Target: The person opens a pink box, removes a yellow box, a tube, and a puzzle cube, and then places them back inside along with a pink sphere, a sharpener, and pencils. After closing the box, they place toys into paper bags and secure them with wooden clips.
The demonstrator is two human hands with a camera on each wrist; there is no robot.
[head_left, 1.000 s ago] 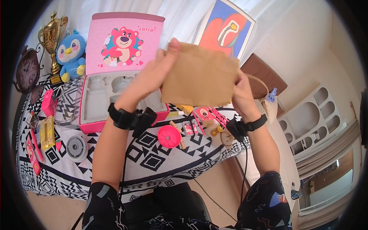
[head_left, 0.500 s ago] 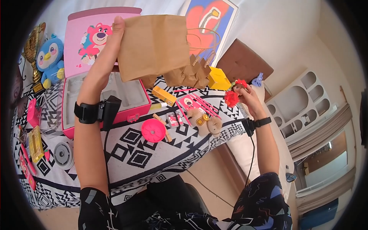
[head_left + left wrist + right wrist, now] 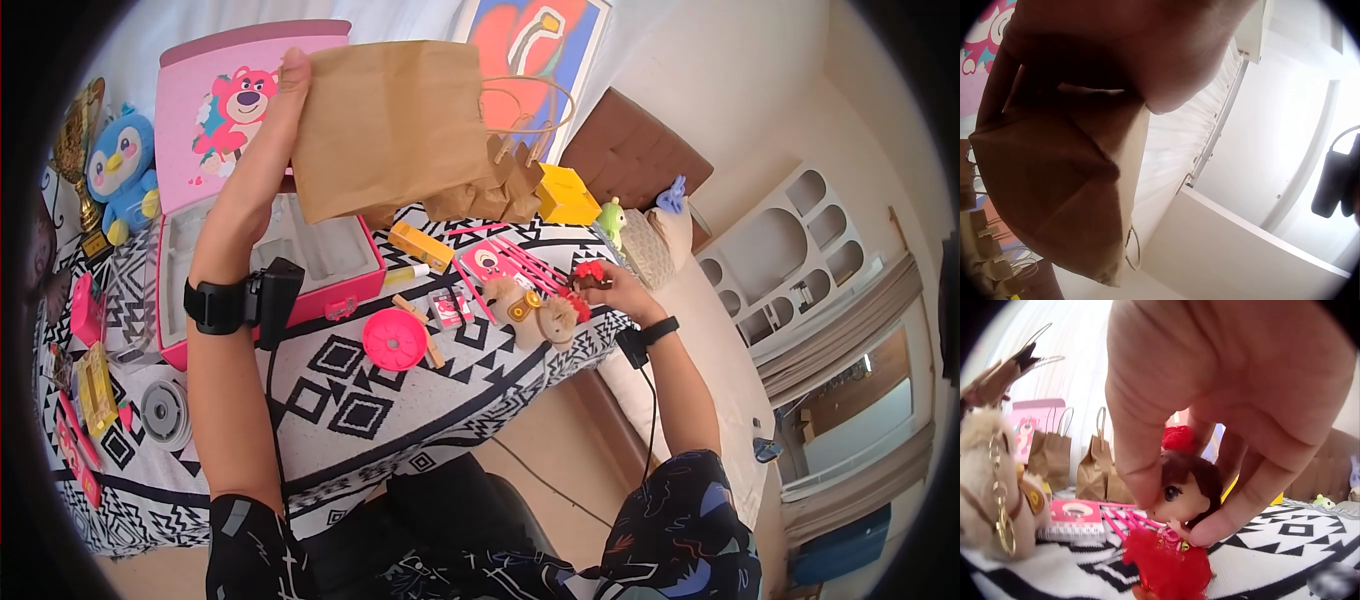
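Note:
My left hand (image 3: 268,150) grips a brown paper bag (image 3: 390,130) by its end, thumb on the near face, up in front of the pink box. The bag's twisted handles point right. At the table's right side my right hand (image 3: 628,294) pinches a small doll (image 3: 1169,565) by the head and upper body. It has dark brown hair, a red bow and a red ruffled dress, and is upright, low over the patterned cloth. Beside it lies a beige plush animal keychain (image 3: 988,481) with a gold clasp. Fingers cover part of the doll's face.
An open pink box (image 3: 340,262) with a moulded tray stands behind the left arm. More paper bags (image 3: 485,195), a yellow box (image 3: 568,195), pink pencils (image 3: 525,262) and a notebook (image 3: 480,262) lie farther back. A pink round lid (image 3: 394,339) and grey reel (image 3: 166,410) sit nearer.
Both hands were at the bag; the right hand then left it and took the doll at the right. The doll has since come down and left, beside the plush. The left hand carried the bag left.

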